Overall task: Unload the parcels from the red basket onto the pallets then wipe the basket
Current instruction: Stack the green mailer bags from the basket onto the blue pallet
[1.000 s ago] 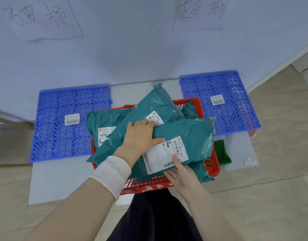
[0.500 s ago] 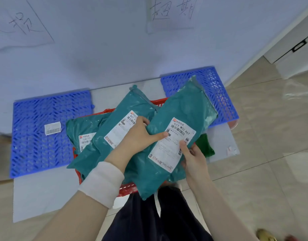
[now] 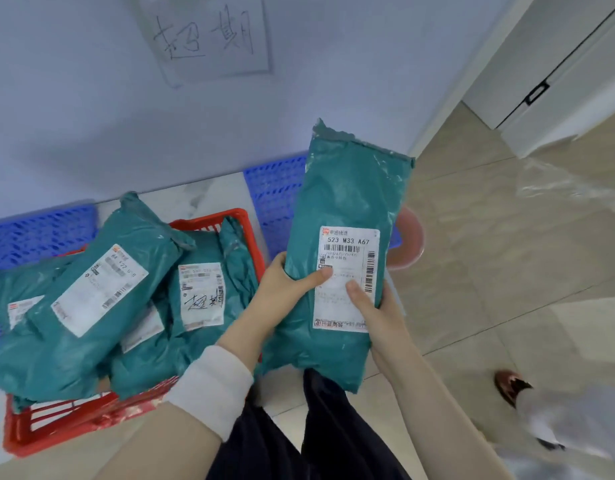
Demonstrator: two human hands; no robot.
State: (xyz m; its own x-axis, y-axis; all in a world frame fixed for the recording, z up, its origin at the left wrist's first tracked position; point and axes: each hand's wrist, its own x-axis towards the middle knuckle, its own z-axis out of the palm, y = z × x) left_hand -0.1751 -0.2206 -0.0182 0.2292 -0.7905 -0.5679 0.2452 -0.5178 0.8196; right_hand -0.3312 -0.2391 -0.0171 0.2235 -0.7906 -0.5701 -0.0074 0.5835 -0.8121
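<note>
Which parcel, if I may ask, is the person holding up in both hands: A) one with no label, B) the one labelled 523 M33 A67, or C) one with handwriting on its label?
B: the parcel gripped by the left hand and right hand reads 523 M33 A67, while the handwritten-label parcel lies in the red basket.

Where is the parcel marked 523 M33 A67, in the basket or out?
Out. The left hand and right hand hold the parcel upright, beside the red basket holding other parcels.
</note>
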